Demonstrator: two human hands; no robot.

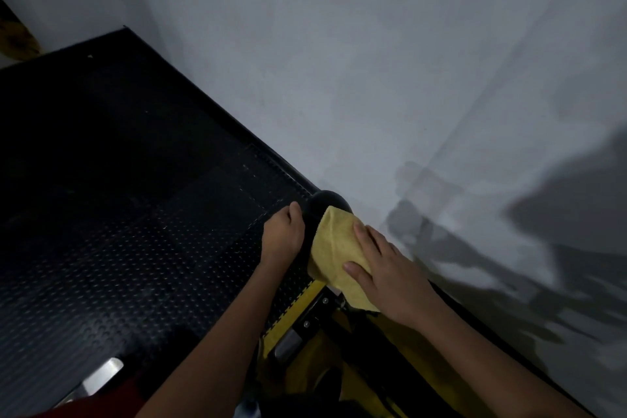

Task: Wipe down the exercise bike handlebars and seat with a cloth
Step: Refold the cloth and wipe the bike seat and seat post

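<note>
Wiping step in hand, head view only: yellow cloth [334,254] draped over black seat [322,205] of exercise bike [305,316], just beside grey wall [373,61], above studded black floor mat [118,214]. Right hand [386,268] lies flat on cloth, fingers straight, pressing. Left hand [283,236] curls round the seat's left edge, steadying it. Yellow-and-black frame shows beneath. Handlebars not in view. Judged: seat wipe under way; next move calls for drawing cloth along the seat, then finding the handlebars
</note>
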